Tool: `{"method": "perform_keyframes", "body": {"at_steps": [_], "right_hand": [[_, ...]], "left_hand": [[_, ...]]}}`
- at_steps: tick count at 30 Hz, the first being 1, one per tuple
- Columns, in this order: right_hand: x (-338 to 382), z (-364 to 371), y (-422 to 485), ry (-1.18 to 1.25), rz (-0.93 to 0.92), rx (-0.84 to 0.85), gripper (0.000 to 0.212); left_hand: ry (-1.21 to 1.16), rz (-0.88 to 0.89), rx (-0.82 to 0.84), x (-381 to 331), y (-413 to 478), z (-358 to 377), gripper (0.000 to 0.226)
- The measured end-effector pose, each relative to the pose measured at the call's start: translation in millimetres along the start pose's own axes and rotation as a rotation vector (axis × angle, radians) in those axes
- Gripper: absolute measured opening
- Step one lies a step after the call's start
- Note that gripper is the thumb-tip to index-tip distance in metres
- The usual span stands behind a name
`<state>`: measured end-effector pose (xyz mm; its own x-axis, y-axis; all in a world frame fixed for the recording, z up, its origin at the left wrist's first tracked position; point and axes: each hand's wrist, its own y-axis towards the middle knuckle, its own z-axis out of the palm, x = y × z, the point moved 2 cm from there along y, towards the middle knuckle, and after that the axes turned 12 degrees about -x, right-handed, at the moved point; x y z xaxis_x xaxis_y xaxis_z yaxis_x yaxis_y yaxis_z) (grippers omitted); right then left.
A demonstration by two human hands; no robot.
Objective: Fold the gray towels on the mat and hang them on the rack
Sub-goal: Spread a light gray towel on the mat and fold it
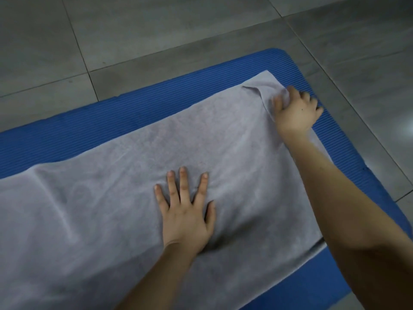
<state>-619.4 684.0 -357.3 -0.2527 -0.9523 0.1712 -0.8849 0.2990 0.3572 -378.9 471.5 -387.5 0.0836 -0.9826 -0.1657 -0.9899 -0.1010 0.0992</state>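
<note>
- A gray towel lies spread across a blue ribbed mat on a gray tiled floor, reaching almost to the mat's far right corner.
- The left hand presses flat on the towel's middle, fingers straight and splayed.
- The right hand pinches the towel's far right corner, the cloth bunched and lifted under curled fingers.

Both forearms are seen bare up to the frame's edge, the left hand is shown with slender fingers and short, plain nails, and a small dark spot is carried on the back of the right hand.
</note>
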Motion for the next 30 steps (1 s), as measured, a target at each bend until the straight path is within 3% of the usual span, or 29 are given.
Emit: {"method": "perform_keyframes", "body": {"at_steps": [4, 8, 11, 14, 16, 19, 25, 30], "right_hand": [[-24.0, -27.4, -83.2, 0.059, -0.235, -0.037, 0.047], [-34.9, -40.2, -148.4, 0.082, -0.351, 0.224, 0.064], [-30.2, -47.9, -148.4, 0.046, -0.291, 0.345, 0.072], [-1.3, -69.5, -163.8, 0.052, -0.322, 0.335, 0.079], [30.9, -83.4, -189.2, 0.111, -0.435, 0.276, 0.07], [84.1, -98.1, -237.3, 0.222, -0.632, 0.234, 0.052], [188.7, -116.8, -321.7, 0.277, -0.921, 0.371, 0.051], [270.0, -130.9, -363.0, 0.353, -1.05, 0.391, 0.049]], "left_hand": [[-0.006, 0.017, 0.031, 0.1, 0.7, 1.6, 0.061], [0.037, -0.015, 0.112, -1.3, 1.7, -5.0, 0.061], [0.026, -0.012, 0.201, -2.0, 6.8, -7.4, 0.058], [-0.154, 0.002, 0.243, 11.6, 5.9, -24.4, 0.053], [-0.244, -0.041, 0.125, 36.1, -7.1, -45.4, 0.054], [-0.173, -0.138, -0.104, 93.5, -48.6, -69.5, 0.053], [0.012, -0.413, -0.116, 225.8, -148.9, -108.7, 0.047], [0.107, -0.873, -0.257, 309.5, -232.7, -145.3, 0.032]]}}
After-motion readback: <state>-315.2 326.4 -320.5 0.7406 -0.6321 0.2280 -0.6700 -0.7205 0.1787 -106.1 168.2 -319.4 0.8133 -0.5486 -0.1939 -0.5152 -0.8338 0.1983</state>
